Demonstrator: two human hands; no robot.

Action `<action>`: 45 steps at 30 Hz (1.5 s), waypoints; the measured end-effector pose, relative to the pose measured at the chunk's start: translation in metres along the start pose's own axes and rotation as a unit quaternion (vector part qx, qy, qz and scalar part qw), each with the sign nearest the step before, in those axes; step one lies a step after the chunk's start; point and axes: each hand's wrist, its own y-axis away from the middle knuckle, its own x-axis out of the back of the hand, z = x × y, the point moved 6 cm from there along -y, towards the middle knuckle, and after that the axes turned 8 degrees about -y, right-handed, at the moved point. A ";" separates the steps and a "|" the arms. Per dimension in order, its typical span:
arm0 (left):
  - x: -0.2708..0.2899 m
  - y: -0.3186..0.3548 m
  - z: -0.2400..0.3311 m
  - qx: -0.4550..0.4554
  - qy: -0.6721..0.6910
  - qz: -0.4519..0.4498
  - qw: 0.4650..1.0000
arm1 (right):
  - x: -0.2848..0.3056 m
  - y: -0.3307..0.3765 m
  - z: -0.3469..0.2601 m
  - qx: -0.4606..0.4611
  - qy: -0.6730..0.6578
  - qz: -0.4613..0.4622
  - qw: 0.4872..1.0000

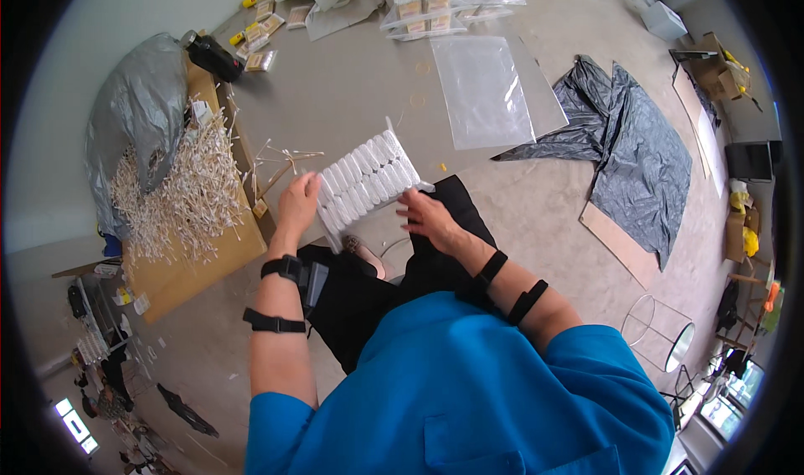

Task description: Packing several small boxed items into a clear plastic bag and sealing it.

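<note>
Left hand (297, 203) grips the near-left edge of a flat white pack of rowed paper-wrapped sticks (367, 182) over the lap — right hand (427, 217) loosely open, fingertips touching its near-right edge — clear plastic bag (484, 90) on the grey floor (352, 90) beyond.

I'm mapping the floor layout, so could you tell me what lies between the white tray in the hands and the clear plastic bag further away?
In the head view, only bare grey floor separates the white tray from the clear plastic bag.
</note>
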 end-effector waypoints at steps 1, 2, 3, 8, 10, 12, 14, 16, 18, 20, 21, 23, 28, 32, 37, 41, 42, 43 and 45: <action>-0.009 0.006 0.000 0.025 -0.009 -0.062 0.998 | 0.000 -0.003 -0.015 0.038 -0.018 -0.027 0.999; -0.020 0.016 0.000 0.051 -0.019 -0.123 0.991 | 0.000 -0.006 -0.030 0.075 -0.035 -0.054 0.995; -0.033 0.032 -0.001 0.083 0.118 -0.153 0.978 | -0.010 0.003 -0.051 0.132 -0.056 -0.050 0.988; -0.065 0.091 0.032 0.105 0.286 -0.234 0.923 | 0.016 -0.009 -0.098 0.286 0.123 0.058 0.949; -0.057 0.088 0.022 0.144 0.213 -0.099 0.961 | 0.029 -0.010 -0.096 0.316 0.186 0.082 0.927; -0.063 0.087 0.026 0.134 0.257 -0.085 0.953 | 0.025 0.005 -0.096 0.333 0.288 0.102 0.892; -0.068 0.082 0.032 0.117 0.337 -0.057 0.932 | 0.019 0.003 -0.087 0.369 0.317 0.085 0.869; -0.070 0.071 0.041 0.099 0.419 -0.020 0.903 | 0.001 0.006 -0.090 0.398 0.364 0.025 0.842; -0.072 0.053 0.051 0.081 0.497 0.020 0.864 | -0.012 0.000 -0.097 0.397 0.389 0.003 0.832; -0.072 0.029 0.063 0.063 0.572 0.065 0.815 | -0.018 -0.014 -0.103 0.378 0.426 -0.037 0.821; -0.075 0.029 0.063 0.071 0.579 0.075 0.809 | -0.020 -0.021 -0.105 0.372 0.436 -0.046 0.819; -0.079 0.027 0.068 0.079 0.568 0.084 0.815 | -0.025 -0.033 -0.106 0.343 0.450 -0.088 0.820; -0.080 0.017 0.074 0.101 0.534 0.102 0.833 | -0.030 -0.044 -0.087 0.302 0.397 -0.173 0.849; -0.077 0.012 0.071 0.109 0.517 0.102 0.843 | -0.030 -0.037 -0.084 0.274 0.358 -0.185 0.873; -0.066 0.007 0.075 0.062 0.511 0.077 0.854 | -0.033 -0.063 -0.101 0.309 0.295 -0.166 0.889; -0.072 0.007 0.065 0.092 0.542 0.090 0.830 | -0.054 -0.054 -0.106 0.312 0.331 -0.160 0.876; -0.076 0.004 0.064 0.095 0.552 0.091 0.823 | -0.054 -0.055 -0.108 0.309 0.322 -0.163 0.880; -0.079 0.002 0.064 0.095 0.562 0.092 0.817 | -0.054 -0.053 -0.111 0.309 0.312 -0.166 0.883; -0.084 0.001 0.066 0.080 0.579 0.092 0.806 | -0.043 -0.054 -0.107 0.314 0.331 -0.159 0.876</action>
